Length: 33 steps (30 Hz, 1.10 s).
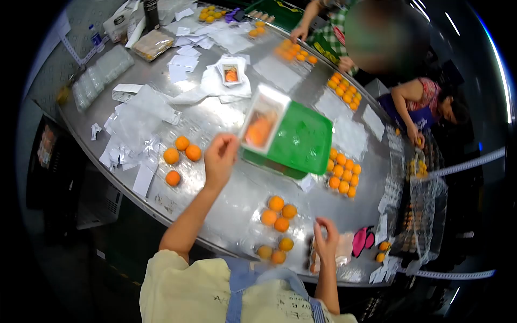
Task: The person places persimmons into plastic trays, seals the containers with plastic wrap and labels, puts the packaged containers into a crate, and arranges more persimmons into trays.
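Note:
My left hand (221, 161) is raised over the table, its fingers curled closed beside the near left edge of a white-rimmed box (274, 97) with an orange picture inside. Whether the fingertips hold anything is hidden. The box overlaps the left side of a green plastic bin (304, 137) and looks blurred. Lower right, my right hand (327, 242) hovers with thumb and forefinger apart, close to a pale pinkish packet (343, 250). Between my hands, oranges (281, 224) sit in clear plastic trays. More oranges (182, 143) lie left of my left hand.
Paper and film scraps (142, 116) cover the table's left side. A small picture card stack (230, 74) rests on white cloth (215, 89). Filled orange trays (344, 172) stand right of the bin. Two co-workers, one in a green checked sleeve (338, 27), work across the table.

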Motion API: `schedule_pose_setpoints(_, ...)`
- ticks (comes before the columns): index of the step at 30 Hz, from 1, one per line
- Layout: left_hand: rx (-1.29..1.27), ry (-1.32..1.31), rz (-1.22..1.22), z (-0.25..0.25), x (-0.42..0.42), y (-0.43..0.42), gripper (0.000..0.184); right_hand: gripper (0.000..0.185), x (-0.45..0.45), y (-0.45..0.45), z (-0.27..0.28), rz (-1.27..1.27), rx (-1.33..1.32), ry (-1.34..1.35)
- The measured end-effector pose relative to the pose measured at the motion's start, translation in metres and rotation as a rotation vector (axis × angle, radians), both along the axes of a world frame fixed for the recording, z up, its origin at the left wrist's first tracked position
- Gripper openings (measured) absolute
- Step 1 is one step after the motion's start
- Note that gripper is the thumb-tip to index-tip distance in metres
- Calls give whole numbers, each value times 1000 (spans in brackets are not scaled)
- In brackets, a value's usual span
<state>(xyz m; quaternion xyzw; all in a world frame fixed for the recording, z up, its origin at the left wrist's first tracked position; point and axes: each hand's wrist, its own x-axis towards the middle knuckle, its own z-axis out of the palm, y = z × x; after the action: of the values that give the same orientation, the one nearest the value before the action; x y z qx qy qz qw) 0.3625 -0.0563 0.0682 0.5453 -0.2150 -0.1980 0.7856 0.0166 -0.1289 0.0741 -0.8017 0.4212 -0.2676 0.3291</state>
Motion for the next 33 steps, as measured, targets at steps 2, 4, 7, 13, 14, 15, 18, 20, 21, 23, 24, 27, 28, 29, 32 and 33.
schedule_pose_setpoints(2,78,25,-137,-5,-59,25,4,37,30,-7,6,100,210,-207)
schedule_pose_setpoints(4,148,42,-227,-20,-109,46,3,44,41,6,9,172,436,-454)
schedule_pose_setpoints(7,190,97,-338,-32,-162,68,3,34,49,1,0,192,685,-710)
schedule_pose_setpoints(13,219,81,-623,-16,-196,86,51,20,-3,21,-12,186,645,-486)
schedule_pose_setpoints(14,182,95,-661,-11,-200,84,54,20,-9,26,-9,215,586,-397)
schedule_pose_setpoints(15,145,105,-698,-7,-203,82,56,20,-14,30,-3,245,524,-311)
schedule_pose_setpoints(18,96,307,-670,4,-215,71,44,23,-30,33,19,279,357,-177)
schedule_pose_setpoints(20,154,323,-670,6,-225,63,35,23,-42,31,22,285,319,-133)
schedule_pose_setpoints(21,215,293,-670,2,-231,60,30,23,-48,31,22,283,331,-136)
schedule_pose_setpoints(23,265,253,-646,-7,-245,53,24,24,-57,31,25,199,191,-216)
schedule_pose_setpoints(24,256,243,-624,-11,-251,49,22,24,-57,33,29,115,40,-291)
schedule_pose_setpoints(27,318,199,-613,-6,-267,41,18,27,-75,26,32,120,-371,-258)
schedule_pose_setpoints(28,355,184,-618,-3,-272,40,17,29,-82,24,31,165,-496,-200)
schedule_pose_setpoints(29,339,97,-646,-10,-276,39,17,29,-85,24,30,167,-518,-177)
schedule_pose_setpoints(32,437,-22,-761,-18,-282,38,18,25,-87,24,26,164,-565,-134)
schedule_pose_setpoints(33,380,-3,-753,-22,-285,37,17,23,-88,25,24,156,-566,-134)
